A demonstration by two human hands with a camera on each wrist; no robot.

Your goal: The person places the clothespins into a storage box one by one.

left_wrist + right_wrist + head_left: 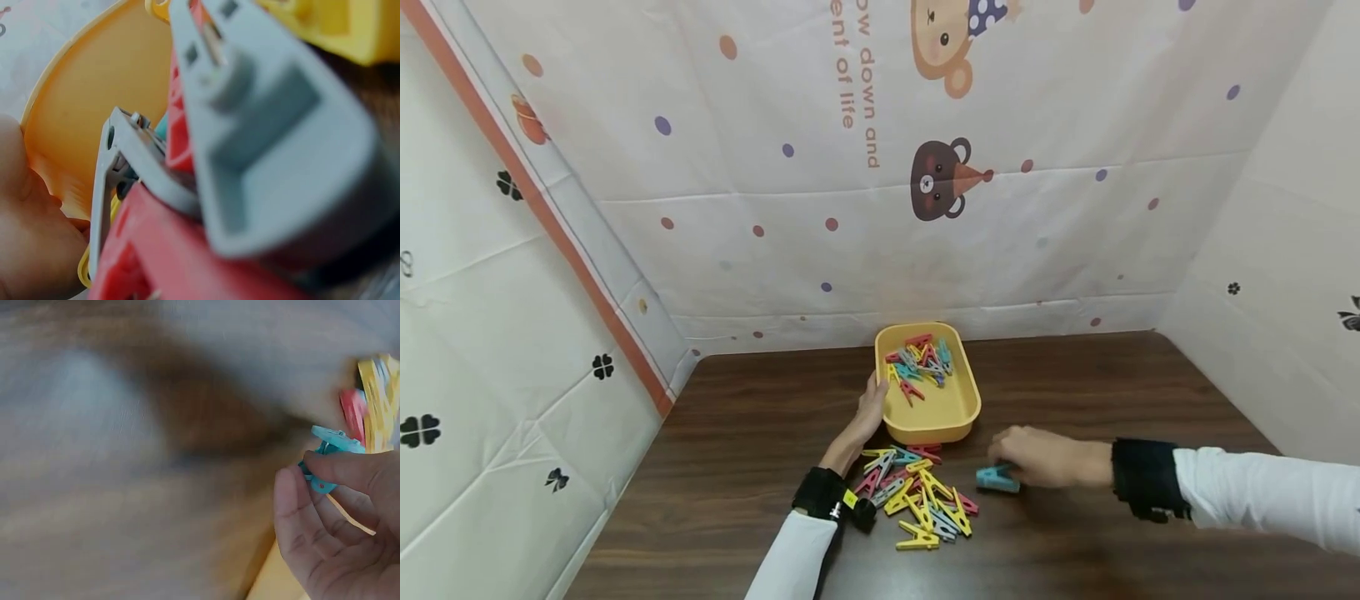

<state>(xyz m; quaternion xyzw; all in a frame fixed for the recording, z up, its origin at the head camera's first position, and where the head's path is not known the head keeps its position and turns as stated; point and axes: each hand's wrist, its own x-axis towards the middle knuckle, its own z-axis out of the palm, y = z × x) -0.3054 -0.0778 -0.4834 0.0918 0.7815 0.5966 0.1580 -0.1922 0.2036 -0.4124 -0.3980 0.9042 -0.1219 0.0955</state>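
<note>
My right hand [1037,455] pinches a teal clothespin [997,478] between thumb and fingers, to the right of a loose pile of clothespins [925,492]. In the right wrist view the same teal clothespin [328,456] sticks out past the thumb. At the left side of a yellow plastic basket [931,425], my left hand [871,408] rests against the wall, fingers along its rim. Inside the basket lie several red, yellow, teal and grey clothespins [921,358]. Close up in the left wrist view, a grey clothespin [287,144] and a red clothespin [169,250] cover much of the basket.
The basket stands on a dark brown wooden table [760,417], near its back edge. A white printed cloth [775,250] hangs behind the table, with more cloth at both sides. One yellow clothespin [917,537] lies at the pile's front edge.
</note>
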